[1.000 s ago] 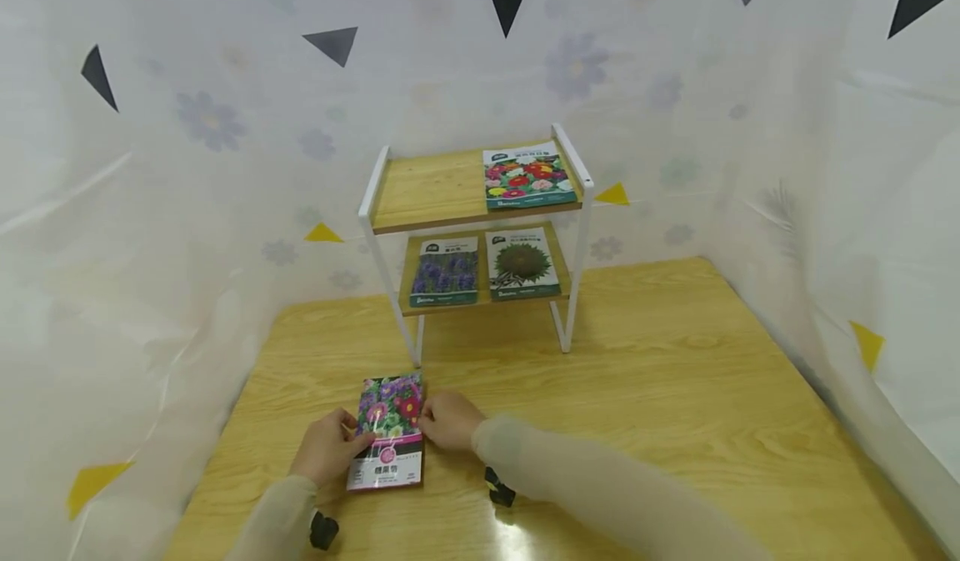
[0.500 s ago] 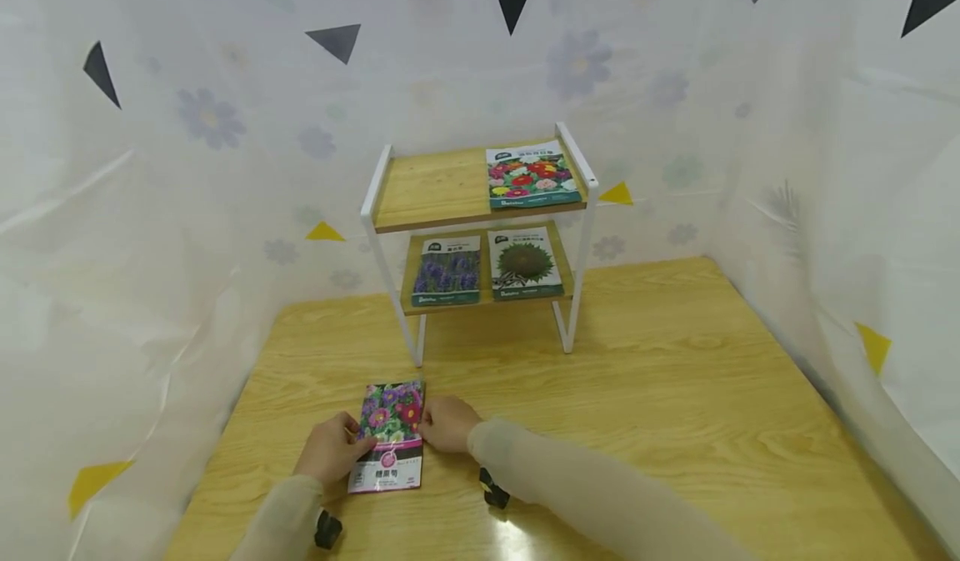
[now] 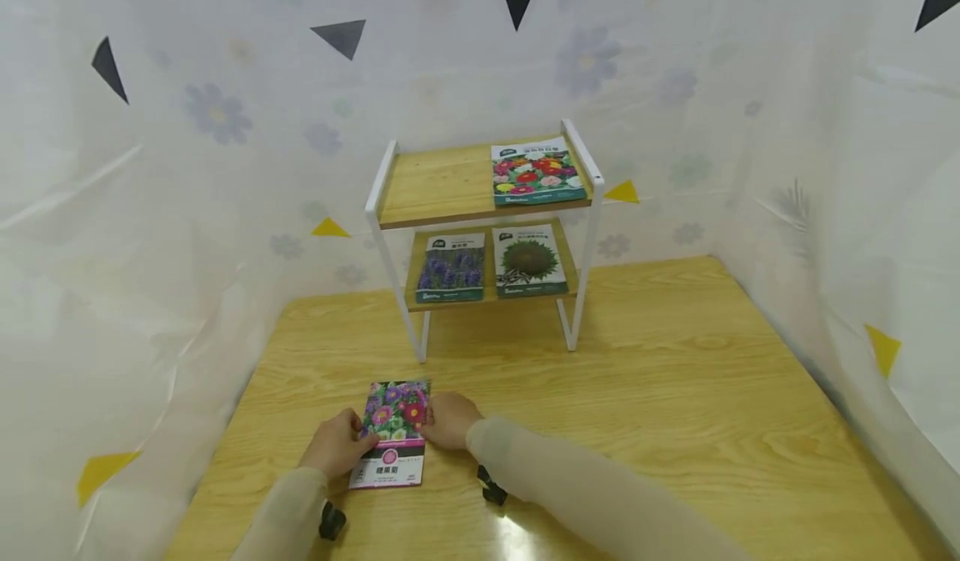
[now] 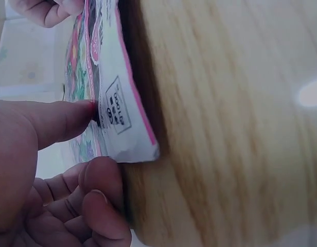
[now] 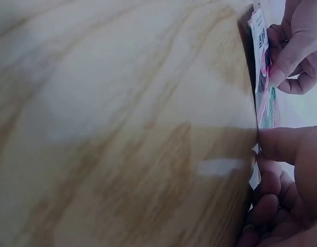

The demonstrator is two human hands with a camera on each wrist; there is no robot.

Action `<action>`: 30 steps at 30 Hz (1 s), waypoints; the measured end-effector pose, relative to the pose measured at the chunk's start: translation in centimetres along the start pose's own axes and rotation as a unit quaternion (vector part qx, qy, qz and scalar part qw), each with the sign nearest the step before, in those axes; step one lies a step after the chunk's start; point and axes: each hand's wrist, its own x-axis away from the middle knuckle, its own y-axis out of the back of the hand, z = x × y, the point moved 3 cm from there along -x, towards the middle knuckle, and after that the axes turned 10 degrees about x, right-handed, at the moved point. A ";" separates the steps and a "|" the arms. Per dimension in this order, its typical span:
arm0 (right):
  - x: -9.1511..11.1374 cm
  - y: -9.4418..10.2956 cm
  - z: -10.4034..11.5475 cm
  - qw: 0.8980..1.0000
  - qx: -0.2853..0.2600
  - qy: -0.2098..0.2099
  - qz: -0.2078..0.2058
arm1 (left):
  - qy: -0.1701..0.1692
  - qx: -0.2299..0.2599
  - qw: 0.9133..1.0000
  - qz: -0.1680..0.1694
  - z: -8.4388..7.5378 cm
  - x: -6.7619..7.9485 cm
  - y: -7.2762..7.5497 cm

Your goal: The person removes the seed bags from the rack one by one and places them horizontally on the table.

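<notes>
A flower seed packet [image 3: 392, 436] with pink and purple blooms, a magenta band and a white lower part lies on or just above the table, in front of the shelf. My left hand [image 3: 335, 444] pinches its left edge; in the left wrist view the thumb [image 4: 71, 121] lies on the printed face and curled fingers sit under the edge. On the opposite edge, my right hand [image 3: 452, 421] pinches the packet between thumb and curled fingers. The right wrist view shows the packet [image 5: 260, 46] edge-on, with the right fingers [image 5: 266, 206] partly hidden behind it.
A two-tier wooden shelf [image 3: 435, 186] with white legs stands behind the packet. Its upper tier carries a red-flower packet [image 3: 536, 173] at the right. Below are a lavender-coloured flower packet [image 3: 452, 269] and a sunflower packet [image 3: 529, 261]. Wood-grain table [image 3: 675, 394] extends rightward.
The packet's far end has shifted slightly toward the person, a little farther from the shelf. Both hands keep their grip on its edges. The head view has shifted slightly.
</notes>
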 end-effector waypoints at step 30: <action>0.0 -0.1 -0.7 0.999 -0.043 0.023 0.006 | 0.008 0.017 1.000 -0.006 0.3 0.6 0.8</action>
